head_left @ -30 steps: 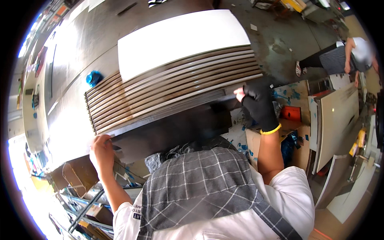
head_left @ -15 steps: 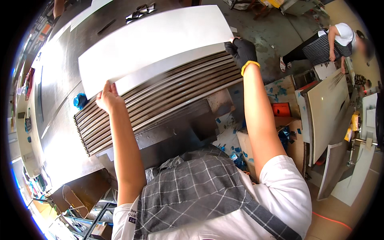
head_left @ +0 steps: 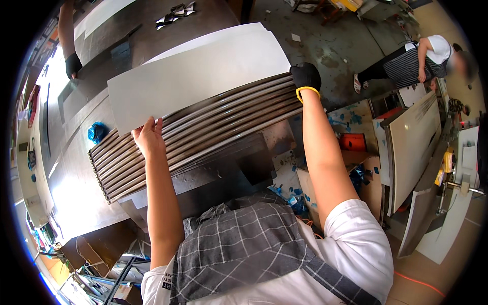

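My left hand (head_left: 150,138), bare, pinches the near left corner of a pale flat sheet (head_left: 198,81). At the sheet's near right corner, my right hand (head_left: 306,77) grips the edge in a black glove, with a yellow band at the wrist. Its fingertips are mostly hidden. Another white sheet edge (head_left: 223,36) shows beyond the pale one. Beneath the near edge lies a bed of long parallel metal rollers (head_left: 203,127), partly covered by the sheet.
A crumpled blue bundle (head_left: 97,132) sits by the rollers' left end. Across the metal table (head_left: 76,168), a co-worker's gloved hand (head_left: 73,65) reaches over dark sheets. Small bent metal pieces (head_left: 176,14) lie at the far side. Panels (head_left: 414,152) lean at right, near another person (head_left: 412,61).
The sheet's far edge has dropped toward me, and a second white edge shows behind it. Both my hands have shifted slightly. The co-worker's gloved hand has come into view at far left.
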### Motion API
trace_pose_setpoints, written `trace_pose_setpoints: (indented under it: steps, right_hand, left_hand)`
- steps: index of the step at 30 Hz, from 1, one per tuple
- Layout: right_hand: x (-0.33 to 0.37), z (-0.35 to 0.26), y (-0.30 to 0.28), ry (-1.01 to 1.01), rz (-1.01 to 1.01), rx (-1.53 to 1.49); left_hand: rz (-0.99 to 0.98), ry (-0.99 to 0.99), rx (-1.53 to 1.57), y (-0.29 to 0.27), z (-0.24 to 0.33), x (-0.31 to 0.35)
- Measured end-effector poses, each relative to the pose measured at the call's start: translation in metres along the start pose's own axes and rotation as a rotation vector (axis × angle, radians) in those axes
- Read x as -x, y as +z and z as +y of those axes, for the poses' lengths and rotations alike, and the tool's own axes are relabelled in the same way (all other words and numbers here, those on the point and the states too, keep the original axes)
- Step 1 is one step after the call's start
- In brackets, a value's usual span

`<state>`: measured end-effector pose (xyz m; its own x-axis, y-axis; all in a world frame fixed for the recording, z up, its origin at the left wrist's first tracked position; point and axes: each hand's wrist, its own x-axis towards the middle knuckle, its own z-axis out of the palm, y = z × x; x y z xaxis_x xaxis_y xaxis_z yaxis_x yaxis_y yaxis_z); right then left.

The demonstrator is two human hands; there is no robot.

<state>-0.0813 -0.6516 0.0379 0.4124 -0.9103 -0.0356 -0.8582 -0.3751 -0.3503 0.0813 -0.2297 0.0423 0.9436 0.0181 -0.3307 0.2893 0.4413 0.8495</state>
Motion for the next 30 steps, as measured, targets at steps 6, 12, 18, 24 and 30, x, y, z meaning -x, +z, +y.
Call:
trace_pose_setpoints:
  steps: [6,12,18,24,30]
  right_hand:
    - [0.010,-0.008,-0.006,-0.007,-0.013,-0.023]
    - [0.013,-0.008,-0.004,-0.002,0.033,0.005]
    - [0.019,-0.013,-0.011,-0.019,0.024,0.029]
    - [0.014,-0.008,-0.009,-0.057,0.037,0.039]
    - [0.005,0.000,0.002,-0.109,0.033,0.010]
  left_hand:
    - [-0.034,0.009,0.036,-0.005,0.004,0.010]
    - [-0.048,0.004,0.057,-0.008,0.005,0.010]
    - [-0.024,-0.002,0.057,-0.005,0.008,0.012]
    - [-0.043,0.007,0.055,-0.003,0.007,0.015]
    - [-0.002,0.016,-0.020,-0.017,-0.002,0.005]
